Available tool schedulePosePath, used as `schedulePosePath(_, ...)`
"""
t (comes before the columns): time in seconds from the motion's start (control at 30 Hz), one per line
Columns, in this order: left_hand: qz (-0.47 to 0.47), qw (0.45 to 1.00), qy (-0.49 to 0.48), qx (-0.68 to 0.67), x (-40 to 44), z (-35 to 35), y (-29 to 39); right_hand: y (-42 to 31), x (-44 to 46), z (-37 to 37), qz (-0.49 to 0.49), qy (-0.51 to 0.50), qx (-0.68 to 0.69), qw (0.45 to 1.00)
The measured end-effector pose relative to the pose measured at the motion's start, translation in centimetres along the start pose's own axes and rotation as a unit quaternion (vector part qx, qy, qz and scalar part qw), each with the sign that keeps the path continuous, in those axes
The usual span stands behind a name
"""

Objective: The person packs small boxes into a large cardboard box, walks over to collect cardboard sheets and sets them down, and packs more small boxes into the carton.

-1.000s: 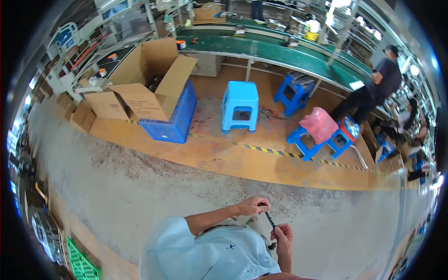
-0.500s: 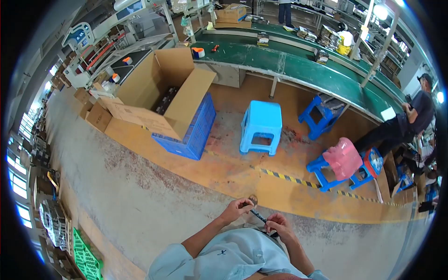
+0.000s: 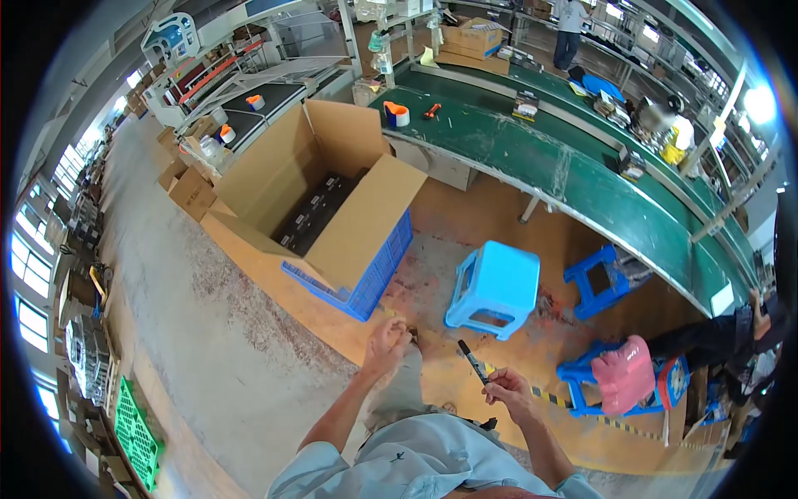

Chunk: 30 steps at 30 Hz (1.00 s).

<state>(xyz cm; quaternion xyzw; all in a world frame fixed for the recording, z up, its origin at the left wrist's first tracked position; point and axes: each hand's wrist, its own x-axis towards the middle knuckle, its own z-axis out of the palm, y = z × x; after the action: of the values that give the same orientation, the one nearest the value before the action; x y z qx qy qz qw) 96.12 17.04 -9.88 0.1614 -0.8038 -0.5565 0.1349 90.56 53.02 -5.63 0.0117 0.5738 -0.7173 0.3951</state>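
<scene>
My right hand (image 3: pixel 509 391) grips a dark marker pen (image 3: pixel 473 361) by its lower end. The pen points up and to the left, its black end free in the air. Apart from it, my left hand (image 3: pixel 386 348) is closed, fingers curled together; whatever it holds, if anything, is hidden. Beyond my left hand stands a large open cardboard box (image 3: pixel 370 224) on a blue plastic crate (image 3: pixel 384 270). Dark packages (image 3: pixel 320 212) with small pale labels lie inside the box. A light blue stool (image 3: pixel 499 279) is ahead of my right hand.
A green-topped conveyor bench (image 3: pixel 515 154) runs across the back, with an orange-and-white tape dispenser (image 3: pixel 396 114) on it. To the right are a blue stool with a pink cover (image 3: pixel 623 376) and a co-worker's dark trouser leg (image 3: pixel 694 339). A green pallet (image 3: pixel 137 432) lies left.
My hands have separated: the left moved up and left, away from the pen, while the right keeps the pen and shifted slightly up. The view moved closer to the box and stool.
</scene>
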Motion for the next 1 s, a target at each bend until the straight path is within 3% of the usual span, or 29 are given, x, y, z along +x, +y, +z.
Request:
schedulePosePath(0.07, 0.167, 0.97, 0.077, 0.158, 7.4, -2.7, -1.8, -1.1, 3.9, 1.2, 0.01, 0.021, 0.001, 1.0)
schedulePosePath(0.1, 0.169, 0.97, 0.08, 0.154, 11.3, -4.0, -2.5, -2.3, 6.2, 2.1, 0.015, 0.042, 0.003, 0.999)
schedulePosePath(0.17, 0.111, 0.959, 0.111, 0.238, 17.8, -6.1, -3.5, -5.2, 9.8, 4.1, 0.012, 0.054, 0.004, 0.998)
schedulePosePath(0.33, 0.064, 0.938, 0.119, 0.318, 33.0, -10.5, -8.5, -13.0, 18.8, 7.7, -0.032, 0.076, 0.025, 0.996)
schedulePosePath(0.4, -0.018, 0.914, 0.125, 0.386, 37.3, -11.3, -10.6, -16.7, 22.0, 9.1, -0.057, 0.114, 0.005, 0.992)
schedulePosePath(0.43, -0.016, 0.914, 0.127, 0.385, 39.2, -11.6, -11.6, -18.3, 23.5, 9.2, -0.068, 0.106, 0.005, 0.992)
schedulePosePath(0.5, -0.135, 0.912, 0.089, 0.377, 42.1, -11.7, -13.2, -22.0, 26.8, 9.3, -0.088, 0.11, -0.028, 0.99)
schedulePosePath(0.63, -0.189, 0.915, 0.062, 0.352, 46.4, -14.0, -13.8, -30.7, 35.4, 8.8, -0.181, 0.094, -0.132, 0.97)
schedulePosePath(0.7, -0.252, 0.931, 0.033, 0.261, 48.6, -16.1, -14.9, -36.6, 40.5, 10.4, -0.227, 0.082, -0.167, 0.956)
schedulePosePath(0.8, -0.2, 0.916, -0.007, 0.348, 50.1, -16.7, -17.9, -45.4, 50.0, 11.7, -0.29, 0.05, -0.22, 0.93)
schedulePosePath(1.0, -0.211, 0.92, 0.04, 0.329, 51.4, -15.5, -20.0, -62.7, 75.6, 15.0, -0.405, 0.018, -0.235, 0.884)
